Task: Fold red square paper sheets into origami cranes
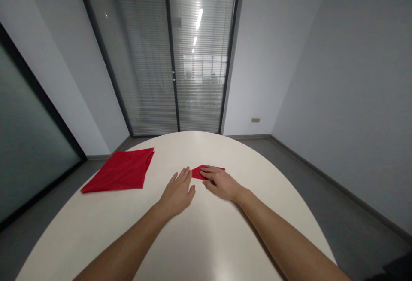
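Cloth, by its matte look, forms the small red folded piece (197, 173), which lies flat near the middle of the pale, smooth, round-edged worktop (199, 242). The part in sight is slim and angular, with straight edges and a low peak along the far side; the right hand (222, 183) covers much of the rest. Its long axis runs roughly crosswise before the person, one narrow tip pointing right past the knuckles, the other end towards the left hand (178, 193).

The left grip is unclosed and holds nothing: fingers stretched forward, thumb apart, fingertips at the piece's left end. The right hand's fingers lie over the piece from above, thumb on the near side; whether that grip pinches an edge, I cannot tell.

Well apart to the left lies a larger red cloth (122, 171), a slanted four-sided shape, softly creased, its layers parting at the right edge.
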Demonstrator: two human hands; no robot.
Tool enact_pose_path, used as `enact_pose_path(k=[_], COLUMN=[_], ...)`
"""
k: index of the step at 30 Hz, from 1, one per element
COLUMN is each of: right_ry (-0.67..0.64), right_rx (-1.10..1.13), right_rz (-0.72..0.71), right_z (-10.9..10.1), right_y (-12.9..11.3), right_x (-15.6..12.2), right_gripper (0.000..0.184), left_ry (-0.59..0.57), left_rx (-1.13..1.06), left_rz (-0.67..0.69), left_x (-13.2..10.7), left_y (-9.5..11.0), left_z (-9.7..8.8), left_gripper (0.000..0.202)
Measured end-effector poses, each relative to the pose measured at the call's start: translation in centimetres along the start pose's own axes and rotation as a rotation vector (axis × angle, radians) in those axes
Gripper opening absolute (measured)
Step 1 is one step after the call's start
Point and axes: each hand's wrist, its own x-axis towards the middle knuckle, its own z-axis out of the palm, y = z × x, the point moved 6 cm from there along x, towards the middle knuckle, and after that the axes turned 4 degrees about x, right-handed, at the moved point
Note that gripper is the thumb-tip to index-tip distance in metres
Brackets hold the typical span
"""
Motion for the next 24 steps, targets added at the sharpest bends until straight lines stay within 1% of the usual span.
enact_pose_path(k=[3, 7, 8, 9, 11, 13, 14, 17, 24], right_ry=[0.006, -0.002, -0.003, -0.003, -0.005, -0.014, -0.02, -0.02, 0.008], right_rx=[-0.001, -0.001, 0.0, 0.001, 0.001, 0.002, 0.004, 0.008, 0.091], right_rz=[-0.011, -0.021, -0.025, -0.028, -0.034, -0.037, -0.039, -0.044, -0.063], right_z=[-0.1, -0.2, -0.3, -0.4, -0.6, -0.8, -0.9, -1.1, -0.6], right_y=[-0.1, -0.2, -0.2, -0.3, -0.6, -1.0, -1.2, -1.5, -1.3], right_x=[0.0, 0.0, 0.0, 0.0, 0.0, 0.0, 0.0, 0.1, 0.3], right_gripper=[0.04, 0.041, 0.041, 0.041, 0.041, 0.04, 0.039, 0.039, 0.036], left_ry=[0.005, 0.035, 0.051, 0.069, 0.082, 0.05, 0.03, 0.017, 0.039], left_rx=[0.044, 0.111, 0.114, 0.104, 0.042, -0.05, -0.091, -0.152, -0.165], left_rz=[-0.048, -0.152, -0.155, -0.128, 0.01, 0.159, 0.194, 0.178, 0.133], left_x=[0.0, -0.1, -0.1, -0.1, -0.1, -0.1, -0.1, -0.1, 0.0], left_y=[-0.1, -0.2, -0.2, -0.1, 0.6, 1.2, 1.3, 1.1, 1.0], left_z=[-0.1, -0.7, -0.9, -1.2, -1.4, -1.3, -1.2, -1.1, -1.6], left_gripper=[0.054, 0.054, 0.055, 0.056, 0.057, 0.056, 0.055, 0.052, 0.052])
